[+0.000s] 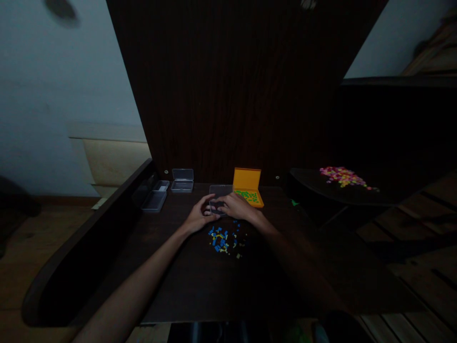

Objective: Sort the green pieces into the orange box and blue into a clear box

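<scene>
A clear plastic box with its lid raised sits on the dark wooden surface between my two hands. My left hand is curved round the left and near side of this box, thumb in front and fingers behind. From the right, my right hand reaches over the box with its fingers bent down into it; whatever lies between the fingertips is too small and dark to make out. Close in front of the hands, small blue pieces lie mixed with pale yellow ones. An open orange box holding green pieces stands just beyond my right hand.
Two more open clear cases, one at the back and one by the left side panel, stand on the left. Pink and yellow bits are heaped on a dark ledge at right. A tall dark panel rises behind.
</scene>
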Action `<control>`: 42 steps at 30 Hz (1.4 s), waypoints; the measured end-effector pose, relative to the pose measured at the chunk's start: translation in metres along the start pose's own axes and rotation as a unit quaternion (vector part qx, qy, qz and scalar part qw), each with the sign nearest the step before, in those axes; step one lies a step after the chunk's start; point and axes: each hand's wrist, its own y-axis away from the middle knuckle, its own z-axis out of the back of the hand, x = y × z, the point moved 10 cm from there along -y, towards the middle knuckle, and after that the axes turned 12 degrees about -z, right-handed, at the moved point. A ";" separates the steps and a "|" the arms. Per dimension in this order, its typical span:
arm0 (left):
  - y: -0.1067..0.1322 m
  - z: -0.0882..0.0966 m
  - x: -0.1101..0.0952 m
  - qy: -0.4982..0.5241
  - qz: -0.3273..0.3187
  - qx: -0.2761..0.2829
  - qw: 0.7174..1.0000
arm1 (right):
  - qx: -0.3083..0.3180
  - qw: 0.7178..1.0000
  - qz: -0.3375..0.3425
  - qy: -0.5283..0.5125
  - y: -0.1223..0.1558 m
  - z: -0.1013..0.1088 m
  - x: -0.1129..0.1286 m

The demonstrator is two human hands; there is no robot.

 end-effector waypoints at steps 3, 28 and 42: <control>-0.001 0.003 0.003 0.004 0.003 -0.010 1.000 | -0.018 0.999 0.023 -0.033 0.008 0.021 0.002; -0.001 0.006 0.005 0.019 0.002 -0.024 1.000 | 0.117 0.993 -0.002 0.019 0.043 -0.040 0.003; -0.002 0.006 0.009 0.019 0.009 -0.028 0.999 | 0.008 0.998 -0.052 0.041 0.014 0.013 -0.035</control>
